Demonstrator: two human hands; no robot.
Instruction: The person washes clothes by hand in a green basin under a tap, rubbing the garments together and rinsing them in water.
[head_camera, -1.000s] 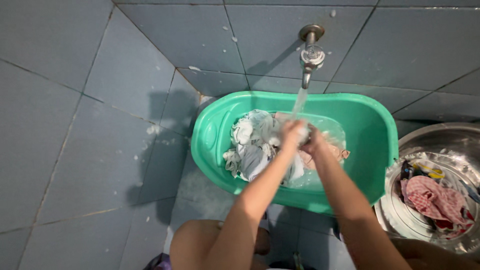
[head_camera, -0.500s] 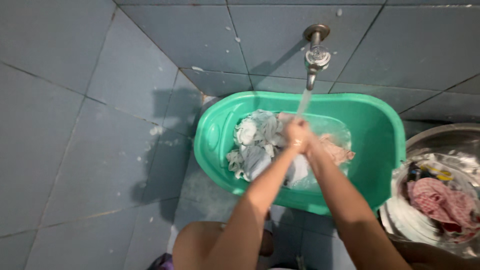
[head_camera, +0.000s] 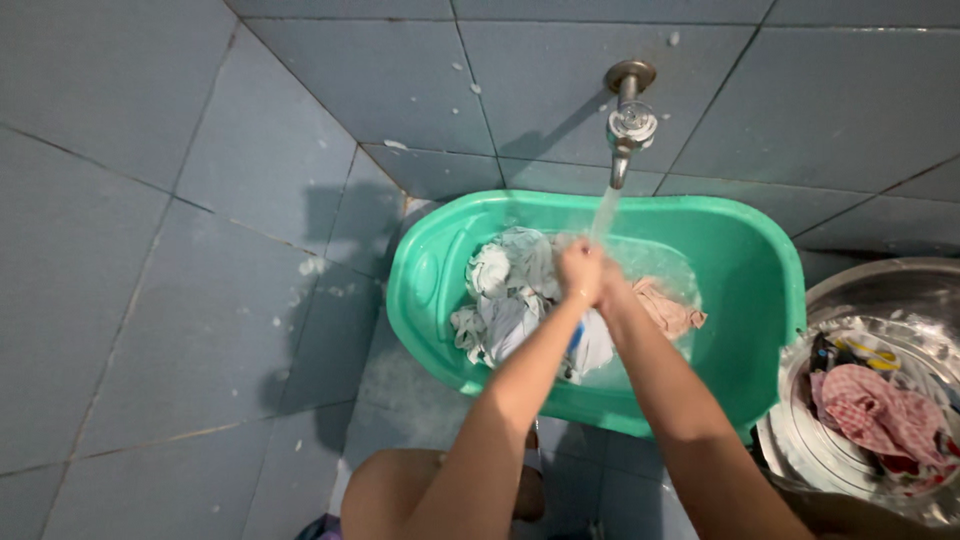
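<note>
Item one: my left hand (head_camera: 578, 268) and right hand (head_camera: 610, 290), pressed together over the middle of the green tub (head_camera: 760, 290), under the stream from the tap (head_camera: 628, 120). Both look closed into fists; whether cloth is clamped between them I cannot tell, since the knuckles hide it.

Item two: white laundry (head_camera: 505, 290), heaped in the tub's left half, touching my left hand.

Item three: a pinkish cloth (head_camera: 668, 305), lying in the water just right of my right hand, toward the tub's right wall.

Item four: the tub itself, standing on the grey tiled floor (head_camera: 180, 330) against the wall below the tap.

Item five: a steel basin (head_camera: 880, 290), touching the tub's right edge, holding a red checked cloth (head_camera: 875, 405) and other coloured pieces.
</note>
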